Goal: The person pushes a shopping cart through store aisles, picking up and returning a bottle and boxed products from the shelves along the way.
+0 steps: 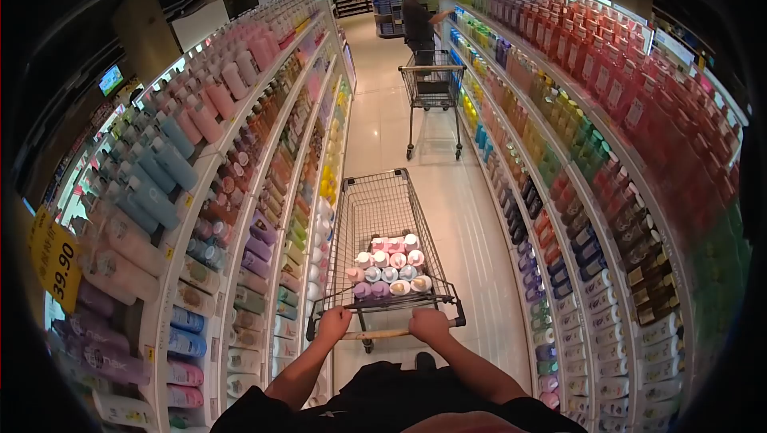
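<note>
Both my hands are wrapped round the handle [377,335] of a wire shopping cart [382,197]. My left hand [333,323] grips it near the left end, and my right hand [429,325] grips it toward the right end. Inside the cart, several bottles [389,274] stand close together in rows at the end nearest me. Their caps and bodies are white, pink, grey-blue and purple. The far part of the basket shows bare wire mesh.
Shelves of bottles [264,233] line the left side, with a yellow price tag [56,261] reading 39.90. More bottle shelves [559,161] run along the right. Ahead, a second cart [432,81] stands by a person [418,17] reaching to the right shelf.
</note>
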Action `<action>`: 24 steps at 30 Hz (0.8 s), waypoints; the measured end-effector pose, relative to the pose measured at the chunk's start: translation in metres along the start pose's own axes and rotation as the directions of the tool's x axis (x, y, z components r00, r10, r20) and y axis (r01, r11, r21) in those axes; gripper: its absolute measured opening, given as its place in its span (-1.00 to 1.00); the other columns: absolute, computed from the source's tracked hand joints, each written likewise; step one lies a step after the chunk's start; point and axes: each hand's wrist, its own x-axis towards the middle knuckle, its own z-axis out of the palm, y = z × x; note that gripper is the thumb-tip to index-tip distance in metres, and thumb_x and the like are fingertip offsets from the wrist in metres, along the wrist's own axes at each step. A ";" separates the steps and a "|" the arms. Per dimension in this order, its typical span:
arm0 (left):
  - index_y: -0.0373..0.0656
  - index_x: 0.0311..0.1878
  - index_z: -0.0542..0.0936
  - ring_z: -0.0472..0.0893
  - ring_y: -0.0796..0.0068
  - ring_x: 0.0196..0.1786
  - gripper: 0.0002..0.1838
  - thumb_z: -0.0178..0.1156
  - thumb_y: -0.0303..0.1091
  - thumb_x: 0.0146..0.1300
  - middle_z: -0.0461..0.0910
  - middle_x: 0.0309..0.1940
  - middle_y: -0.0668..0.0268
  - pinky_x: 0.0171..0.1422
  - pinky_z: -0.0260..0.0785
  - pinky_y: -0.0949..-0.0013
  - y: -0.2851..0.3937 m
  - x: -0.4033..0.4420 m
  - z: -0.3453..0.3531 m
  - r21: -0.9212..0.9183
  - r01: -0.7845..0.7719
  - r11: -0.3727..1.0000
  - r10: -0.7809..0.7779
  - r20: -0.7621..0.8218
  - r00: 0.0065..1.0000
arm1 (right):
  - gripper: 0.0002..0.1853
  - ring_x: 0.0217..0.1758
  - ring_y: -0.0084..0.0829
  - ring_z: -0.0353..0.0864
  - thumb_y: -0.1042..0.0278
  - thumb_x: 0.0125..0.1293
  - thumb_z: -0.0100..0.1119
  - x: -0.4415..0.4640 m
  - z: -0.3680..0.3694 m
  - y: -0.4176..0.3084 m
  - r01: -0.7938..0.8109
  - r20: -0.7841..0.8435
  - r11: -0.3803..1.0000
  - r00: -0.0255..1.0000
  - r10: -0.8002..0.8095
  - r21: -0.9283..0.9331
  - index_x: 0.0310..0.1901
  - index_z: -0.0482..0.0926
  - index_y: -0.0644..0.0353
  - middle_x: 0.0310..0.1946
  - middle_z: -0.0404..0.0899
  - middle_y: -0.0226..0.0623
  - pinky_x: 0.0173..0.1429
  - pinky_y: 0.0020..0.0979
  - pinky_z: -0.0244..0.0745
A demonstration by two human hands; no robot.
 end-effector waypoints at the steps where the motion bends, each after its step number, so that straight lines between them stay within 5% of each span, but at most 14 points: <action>1: -0.21 -0.24 0.74 0.76 -0.22 -0.17 -0.62 0.21 -0.05 0.44 0.76 -0.28 -0.11 -0.06 0.58 -0.15 -0.009 0.002 -0.002 0.122 0.078 0.990 -0.083 0.031 0.996 | -0.73 -0.20 0.06 0.82 0.15 0.32 0.15 0.012 0.000 0.003 -0.015 0.003 1.000 1.000 0.015 0.003 -0.33 0.75 0.13 -0.32 0.80 -0.07 -0.06 0.16 0.70; 3: -0.18 -0.23 0.76 0.78 -0.22 -0.15 -0.61 0.18 -0.03 0.42 0.76 -0.27 -0.13 -0.04 0.59 -0.20 -0.006 0.015 0.003 0.230 0.158 0.960 -0.174 0.051 0.984 | -0.73 -0.21 0.06 0.82 0.16 0.32 0.15 0.034 -0.002 0.009 -0.024 0.012 1.000 1.000 0.025 -0.006 -0.34 0.75 0.13 -0.32 0.80 -0.07 -0.06 0.16 0.71; 6: -0.10 -0.33 0.78 0.78 -0.22 -0.20 -0.60 0.15 -0.02 0.41 0.77 -0.33 -0.05 -0.04 0.61 -0.22 0.014 0.041 0.007 0.246 0.156 0.957 -0.120 -0.153 0.981 | -0.74 -0.21 0.05 0.83 0.15 0.32 0.17 0.066 -0.006 0.012 -0.040 -0.038 0.999 0.998 0.040 -0.001 -0.36 0.75 0.11 -0.32 0.80 -0.07 -0.06 0.15 0.72; 14: -0.14 -0.33 0.73 0.76 -0.20 -0.25 -0.62 0.17 -0.05 0.41 0.76 -0.34 0.01 -0.11 0.58 -0.23 0.011 0.141 0.007 0.255 0.124 0.959 -0.076 -0.191 0.979 | -0.74 -0.25 0.04 0.83 0.15 0.32 0.18 0.162 -0.021 0.020 -0.045 -0.033 0.998 0.999 0.043 -0.052 -0.35 0.75 0.11 -0.34 0.80 -0.09 -0.11 0.13 0.72; 24: -0.09 -0.35 0.74 0.78 -0.14 -0.26 -0.66 0.20 -0.06 0.36 0.78 -0.34 0.07 -0.13 0.61 -0.19 0.017 0.270 -0.011 0.131 0.107 0.986 -0.081 -0.195 0.977 | -0.62 -0.05 0.06 0.85 0.10 0.39 0.03 0.307 -0.049 0.020 -0.124 0.227 0.973 0.959 0.168 -0.193 -0.14 0.83 0.06 -0.15 0.86 -0.04 0.08 0.10 0.73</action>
